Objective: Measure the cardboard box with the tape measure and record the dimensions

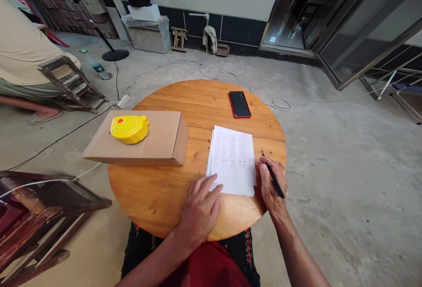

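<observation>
The black pen [273,180] sits slanted in my right grip [272,186], which is clenched around it. Its tip is just beside the right edge of the printed paper sheets [233,159], near the front of the round wooden tabletop [198,102]. My left grip [201,210] is released and lies flat, fingertips on the sheets' lower left corner. To the left is a cardboard box [158,139] with a yellow lid [129,128] on top. A red-cased phone [239,104] lies beyond the sheets.
</observation>
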The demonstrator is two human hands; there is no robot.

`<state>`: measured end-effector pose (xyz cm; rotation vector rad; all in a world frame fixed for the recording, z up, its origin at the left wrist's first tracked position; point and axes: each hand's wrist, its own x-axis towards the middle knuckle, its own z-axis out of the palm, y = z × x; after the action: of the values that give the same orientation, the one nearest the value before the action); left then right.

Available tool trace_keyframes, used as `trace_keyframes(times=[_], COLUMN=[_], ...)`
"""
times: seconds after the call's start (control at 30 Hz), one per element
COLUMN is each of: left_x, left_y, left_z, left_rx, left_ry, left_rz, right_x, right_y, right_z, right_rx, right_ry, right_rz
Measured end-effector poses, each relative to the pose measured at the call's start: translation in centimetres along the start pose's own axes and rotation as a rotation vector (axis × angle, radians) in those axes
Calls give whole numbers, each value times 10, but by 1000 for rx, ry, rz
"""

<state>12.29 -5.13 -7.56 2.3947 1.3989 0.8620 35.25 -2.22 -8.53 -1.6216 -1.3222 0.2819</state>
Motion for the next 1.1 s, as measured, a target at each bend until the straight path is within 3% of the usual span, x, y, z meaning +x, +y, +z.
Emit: trace_keyframes(times=[0.13,0.23,0.5,0.67,0.77,1.1], left_x=[-9,-9,-19,-22,-23,-30], left_y=[-18,-19,-7,-8,-11,-14], left_z=[-6,-4,-1,-4,-6,-5], left_rx=[126,146,59,29,16,-6], left_ry=[-1,-24,-51,-66,-84,-58], left_rz=[-152,-191,-155,-141,-128,-118], right_x=[-9,-16,-25,-25,-31,-48], right_y=[-2,-7,-22,-32,-37,-43], right_z=[-8,-4,7,10,14,24], right_rx=[-114,-149,-304,-472,-484,-454], right_ry=[-66,-142,-175,-262,-338,-371], right_rz=[-23,-62,-151,-279,-338,-401])
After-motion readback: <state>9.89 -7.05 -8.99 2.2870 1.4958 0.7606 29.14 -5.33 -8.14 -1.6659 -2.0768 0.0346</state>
